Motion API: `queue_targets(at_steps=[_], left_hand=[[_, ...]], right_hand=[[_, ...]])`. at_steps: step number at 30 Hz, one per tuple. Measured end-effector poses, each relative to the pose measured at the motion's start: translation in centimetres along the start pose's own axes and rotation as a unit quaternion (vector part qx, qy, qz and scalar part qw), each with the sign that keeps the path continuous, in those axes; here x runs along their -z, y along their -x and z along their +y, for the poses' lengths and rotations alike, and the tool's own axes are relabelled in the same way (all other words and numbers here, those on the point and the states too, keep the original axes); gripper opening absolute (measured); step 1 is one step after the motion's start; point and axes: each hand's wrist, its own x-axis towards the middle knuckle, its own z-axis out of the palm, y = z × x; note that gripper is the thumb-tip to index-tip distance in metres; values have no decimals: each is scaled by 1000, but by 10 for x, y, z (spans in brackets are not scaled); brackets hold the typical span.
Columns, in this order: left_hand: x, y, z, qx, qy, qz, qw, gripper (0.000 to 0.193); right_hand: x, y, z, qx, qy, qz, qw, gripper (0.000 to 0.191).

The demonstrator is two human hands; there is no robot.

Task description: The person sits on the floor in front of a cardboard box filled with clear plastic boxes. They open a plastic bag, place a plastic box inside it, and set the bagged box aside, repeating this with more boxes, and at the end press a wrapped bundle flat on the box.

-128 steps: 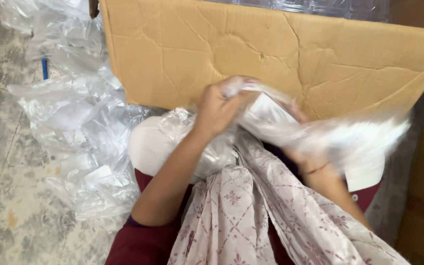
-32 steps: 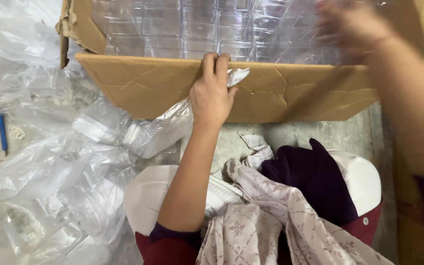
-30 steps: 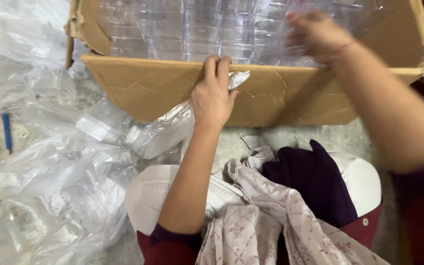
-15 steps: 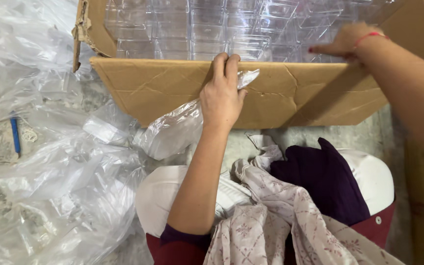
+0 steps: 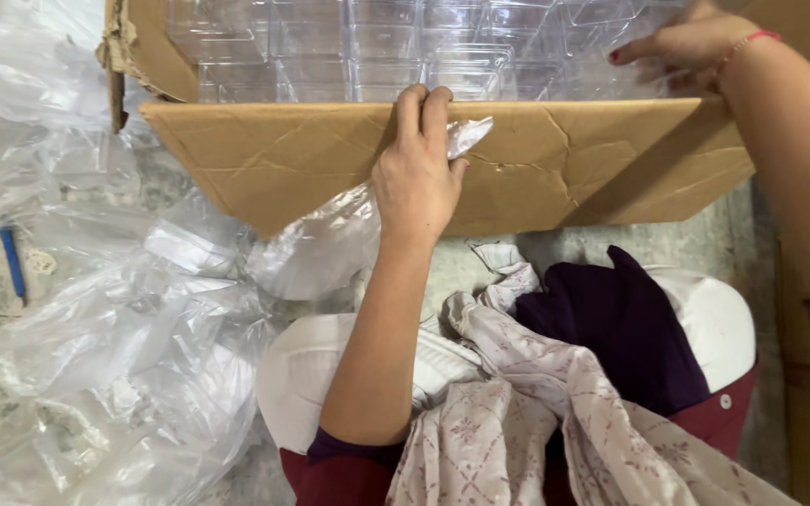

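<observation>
Grey concrete floor [image 5: 602, 248], littered w/ a heap of clear plastic bags [image 5: 96, 347] at left. Cardboard box [image 5: 555, 164] holds rows of clear plastic containers [image 5: 377, 52]; front flap folded outward. Left hand [image 5: 416, 178] grips flap edge, fingers together, clamped on the flap and on 1 empty clear bag [image 5: 325, 244] pinned against it. Right hand [image 5: 682, 47] reaches inside box at far right, fingers spread, resting on containers; no grasp seen. Risks: creased flap may buckle under the grip; pinned bag could slip to floor; stacked containers may topple if nudged. Blue pen [image 5: 13, 262] lies among bags.
</observation>
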Motion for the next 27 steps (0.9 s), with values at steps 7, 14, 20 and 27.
queue_targets(at_steps=[7, 14, 20, 27], left_hand=[[3, -1, 2, 1, 4, -3, 1000, 76], [2, 0, 1, 6, 11, -17, 1000, 76], [3, -1, 3, 5, 30, -5, 1000, 76], [6, -1, 5, 17, 24, -29, 999, 77]], right_hand=[[-17, 29, -35, 244, -216, -82, 942, 45], [-70, 36, -85, 265, -75, -61, 959, 56], [-46, 39, -70, 38, 315, -116, 941, 84], [-64, 1, -56, -101, 42, -229, 967, 84]])
